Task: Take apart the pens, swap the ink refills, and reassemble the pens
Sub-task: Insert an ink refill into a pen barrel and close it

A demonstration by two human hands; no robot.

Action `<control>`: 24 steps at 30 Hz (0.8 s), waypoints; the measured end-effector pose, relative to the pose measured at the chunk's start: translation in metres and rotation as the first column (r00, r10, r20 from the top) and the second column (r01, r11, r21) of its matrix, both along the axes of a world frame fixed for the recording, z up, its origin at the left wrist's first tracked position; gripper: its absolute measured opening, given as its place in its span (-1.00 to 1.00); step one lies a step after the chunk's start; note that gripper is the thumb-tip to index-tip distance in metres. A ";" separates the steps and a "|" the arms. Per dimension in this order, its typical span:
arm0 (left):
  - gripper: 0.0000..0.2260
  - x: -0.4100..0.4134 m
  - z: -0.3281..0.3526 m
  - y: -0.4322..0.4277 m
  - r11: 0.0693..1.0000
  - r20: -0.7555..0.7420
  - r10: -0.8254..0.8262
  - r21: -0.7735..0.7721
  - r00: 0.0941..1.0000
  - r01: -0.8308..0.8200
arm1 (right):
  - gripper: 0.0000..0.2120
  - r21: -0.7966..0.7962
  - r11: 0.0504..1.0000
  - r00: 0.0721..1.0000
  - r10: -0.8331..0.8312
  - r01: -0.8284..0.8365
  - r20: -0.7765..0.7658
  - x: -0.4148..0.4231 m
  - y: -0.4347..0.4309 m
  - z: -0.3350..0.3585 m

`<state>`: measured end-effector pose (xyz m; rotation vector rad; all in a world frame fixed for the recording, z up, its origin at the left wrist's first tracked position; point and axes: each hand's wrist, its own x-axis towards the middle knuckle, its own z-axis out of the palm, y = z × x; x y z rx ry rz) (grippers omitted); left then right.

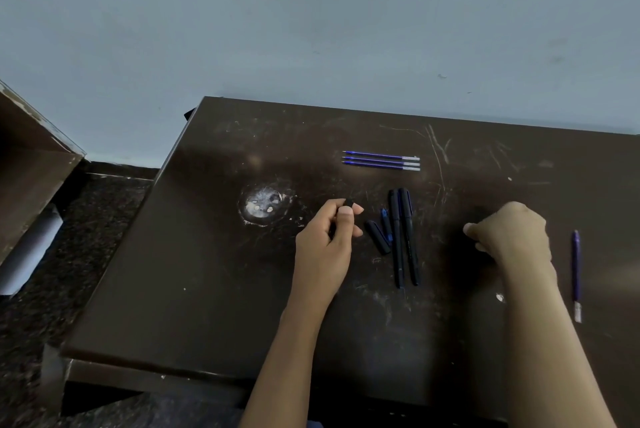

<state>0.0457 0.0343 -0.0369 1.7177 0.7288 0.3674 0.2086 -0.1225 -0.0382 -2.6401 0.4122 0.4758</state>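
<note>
Three blue ink refills (381,160) lie side by side at the back of the dark table (207,289). Two whole black pens (403,237) lie parallel in the middle. Left of them rest a black pen cap (378,237) and a short blue pen piece (386,225). My left hand (329,240) is closed around a black pen part whose end (349,203) sticks out above the thumb. My right hand (512,237) is a fist right of the pens; its contents are hidden. A purple refill with a clear tip (576,271) lies at the far right.
A round white worn patch (265,204) marks the table left of my left hand. A brown cabinet (31,168) and a white roll (31,254) stand off the table's left edge, over a speckled floor. A pale blue wall runs behind.
</note>
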 end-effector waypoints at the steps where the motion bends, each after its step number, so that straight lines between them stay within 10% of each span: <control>1: -0.79 0.000 -0.001 0.001 1.000 -0.003 0.001 0.008 1.000 -0.001 | -0.70 0.029 1.000 0.996 -0.012 0.010 0.087 -0.002 -0.006 0.001; 5: -0.80 0.000 -0.002 0.001 1.000 -0.007 0.009 0.024 1.000 -0.009 | -0.50 -0.076 0.981 0.882 -0.126 0.180 0.454 -0.002 -0.055 0.010; 10: -0.80 0.002 -0.001 -0.002 0.999 -0.008 0.025 0.025 1.000 -0.025 | -0.31 -0.102 0.901 0.898 -0.399 0.421 0.183 0.009 -0.128 -0.016; 24: -0.79 0.005 -0.006 -0.009 0.998 -0.008 0.015 0.068 1.000 -0.015 | -0.49 0.032 0.985 0.897 -0.169 0.171 0.408 -0.021 -0.112 -0.043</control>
